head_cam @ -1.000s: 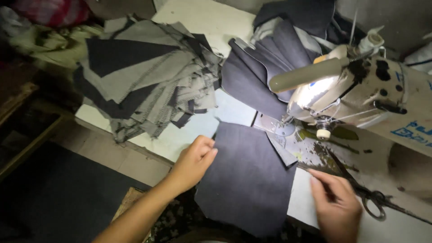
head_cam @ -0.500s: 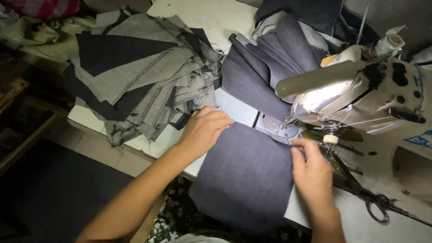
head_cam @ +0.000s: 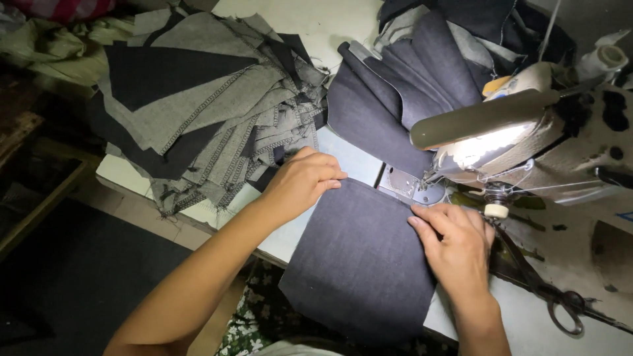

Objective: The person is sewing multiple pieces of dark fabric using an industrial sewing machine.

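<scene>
Both your hands have shifted on the dark panel [head_cam: 359, 257] since half a second ago: your left hand [head_cam: 304, 179] now sits on its far-left corner, and your right hand [head_cam: 455, 244] has slid to its right edge, near the needle plate [head_cam: 405, 186].

Largest first: the machine [head_cam: 547, 138] fills the far right, its lamp glaring on the plate. The cut-piece stack [head_cam: 198, 112] sprawls far left, close to your left wrist; a stray sweep could drag pieces under the panel.

The panel hangs off the near table edge, so its weight may pull the seam line crooked.

Neither hand grips; both press flat, fingers together. Your right fingertips [head_cam: 417, 212] lie close to the needle area. The scissors [head_cam: 560, 303] sit near right.
</scene>
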